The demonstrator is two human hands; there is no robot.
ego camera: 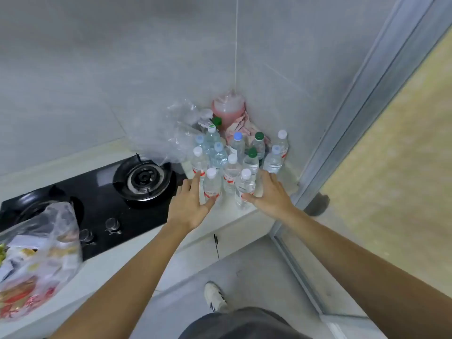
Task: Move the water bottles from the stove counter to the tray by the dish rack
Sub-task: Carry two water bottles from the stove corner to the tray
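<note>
**Mia:** At the far right corner of the counter (244, 211), right where the two walls meet, stand lots of water bottles (232, 165). They are all upright and packed close together.

**Ben:** Where are the hands?

**Mia:** Both are at the front of the group. The left hand (193, 204) has its fingers spread wide. Its thumb touches the front bottle (211, 184) with the white cap, low down by the red label. It is not wrapped around it.

**Ben:** And the other one?

**Mia:** The right hand (269, 194) is spread open too. Its thumb rests against the next bottle (244, 187), near the front edge of the counter. It is not squeezing that one either.

**Ben:** What colour are the caps?

**Mia:** Mostly white, some pale blue, and two green ones.

**Ben:** What is behind them?

**Mia:** A big pink jug (228, 108) sits deep in the corner. A crumpled clear bag (161, 133) lies just to its left.

**Ben:** And the stove?

**Mia:** The black stove (97, 192) is on the left part of the counter, just beside the bottles. A bag of food (36, 260) sits at the near left edge.
</note>
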